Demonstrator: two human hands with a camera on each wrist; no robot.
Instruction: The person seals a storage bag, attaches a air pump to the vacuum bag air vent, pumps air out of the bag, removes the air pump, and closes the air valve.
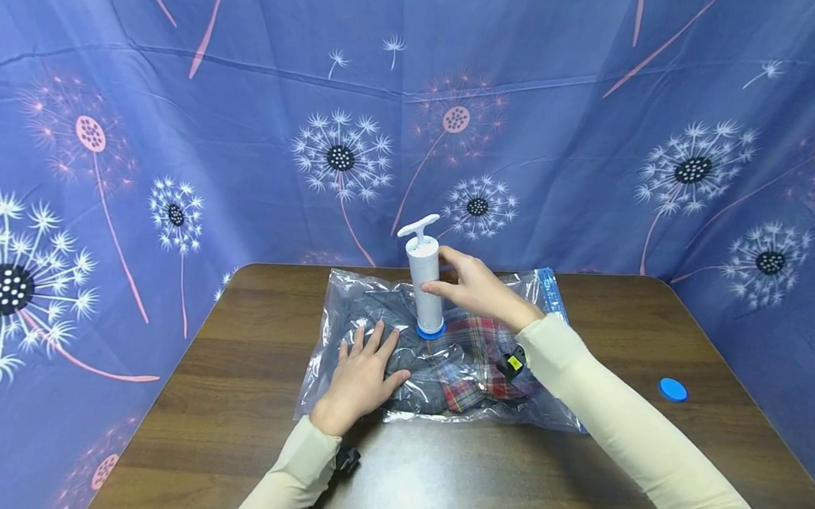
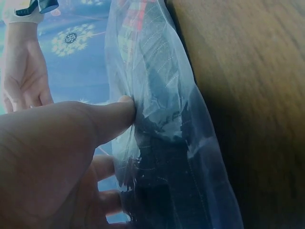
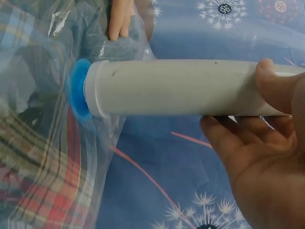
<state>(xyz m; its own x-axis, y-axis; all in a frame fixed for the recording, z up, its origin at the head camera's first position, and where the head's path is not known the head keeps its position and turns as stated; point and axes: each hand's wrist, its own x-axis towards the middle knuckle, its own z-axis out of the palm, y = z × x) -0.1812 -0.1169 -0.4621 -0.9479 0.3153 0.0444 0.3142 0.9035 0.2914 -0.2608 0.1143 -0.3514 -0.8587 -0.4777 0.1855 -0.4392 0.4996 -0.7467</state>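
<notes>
A clear vacuum storage bag (image 1: 323, 341) lies on the table with folded clothes inside: a red plaid shirt (image 1: 488, 347) and a dark grey garment (image 1: 378, 310). On the bag's blue valve (image 3: 81, 89) a white hand pump (image 1: 425, 285) stands upright, its T-shaped handle (image 1: 419, 225) on top. My right hand (image 1: 477, 287) grips the pump's barrel from the right side, thumb in front and fingers behind. With fingers spread, my left hand (image 1: 363, 376) rests flat on the left part of the bag, over the grey garment.
A round blue cap (image 1: 673, 389) lies on the wooden table (image 1: 241, 398) to the right of the bag. Blue zip edging (image 1: 551, 293) runs along the bag's right side. A blue dandelion-print cloth (image 1: 263, 130) hangs behind and at both sides of the table.
</notes>
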